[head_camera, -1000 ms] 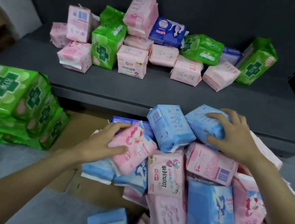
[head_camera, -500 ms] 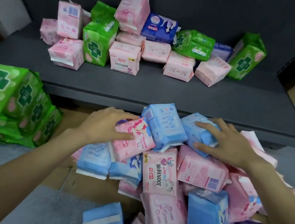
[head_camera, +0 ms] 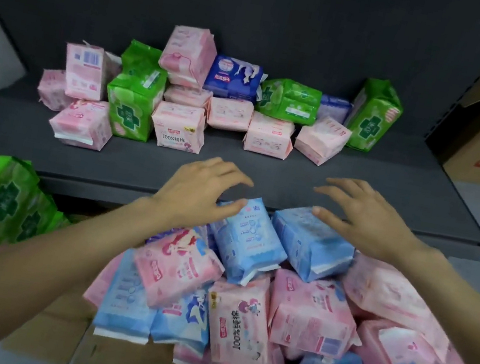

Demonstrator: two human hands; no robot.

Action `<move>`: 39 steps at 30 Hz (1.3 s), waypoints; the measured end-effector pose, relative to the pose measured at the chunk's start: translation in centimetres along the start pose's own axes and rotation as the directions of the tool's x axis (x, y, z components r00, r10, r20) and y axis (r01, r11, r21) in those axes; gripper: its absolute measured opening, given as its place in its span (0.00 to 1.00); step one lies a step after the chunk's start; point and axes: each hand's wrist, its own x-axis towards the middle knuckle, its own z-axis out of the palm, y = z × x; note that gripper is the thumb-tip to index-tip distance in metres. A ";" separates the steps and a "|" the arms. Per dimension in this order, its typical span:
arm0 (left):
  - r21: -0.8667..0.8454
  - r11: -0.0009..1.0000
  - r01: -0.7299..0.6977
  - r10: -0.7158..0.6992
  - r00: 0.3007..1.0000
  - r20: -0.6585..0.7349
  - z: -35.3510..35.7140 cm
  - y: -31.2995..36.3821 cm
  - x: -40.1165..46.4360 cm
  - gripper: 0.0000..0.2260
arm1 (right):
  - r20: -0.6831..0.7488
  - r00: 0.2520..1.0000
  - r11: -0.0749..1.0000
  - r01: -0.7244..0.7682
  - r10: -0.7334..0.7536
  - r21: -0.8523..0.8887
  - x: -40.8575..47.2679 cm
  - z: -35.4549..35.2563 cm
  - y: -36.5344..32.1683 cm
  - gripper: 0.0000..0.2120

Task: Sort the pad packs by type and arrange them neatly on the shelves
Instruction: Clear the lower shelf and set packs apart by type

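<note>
A: Head view: we see our left hand [head_camera: 199, 189] with a loose, spread grip, thumb touching a blue pack [head_camera: 249, 238], nothing clasped.

B: And our right hand [head_camera: 364, 215] at three o'clock of it hovers over a second blue pack [head_camera: 311, 245], fingers straight, holding nothing.

A: Both packs top the mixed heap [head_camera: 287, 325] at six o'clock. At twelve, we see pink, green and dark blue packs [head_camera: 178, 121] jumbled on the grey shelf [head_camera: 390, 192].

Single head-worn wide-angle view; looks forward and down from above the person's forearms; close over a heap of pad packs [head_camera: 246, 305]; faces a dark shelf [head_camera: 344, 181] beyond; edges bowed by lens distortion.
</note>
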 end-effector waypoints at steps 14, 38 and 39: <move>0.095 0.935 0.342 -0.350 0.933 0.087 7.9 -9.7 17.2 0.37 | -0.214 0.966 0.988 -0.154 0.145 -0.027 20.6 1.4 4.4 0.40; 0.098 0.905 0.415 -0.424 0.900 0.103 10.2 -8.1 27.8 0.36 | -0.257 0.654 0.682 -0.557 0.712 0.473 23.4 2.6 17.2 0.27; 0.101 0.905 0.413 -0.422 0.902 0.092 10.1 -7.9 27.6 0.35 | -0.281 0.623 0.661 -0.541 0.730 0.520 23.0 2.4 16.9 0.27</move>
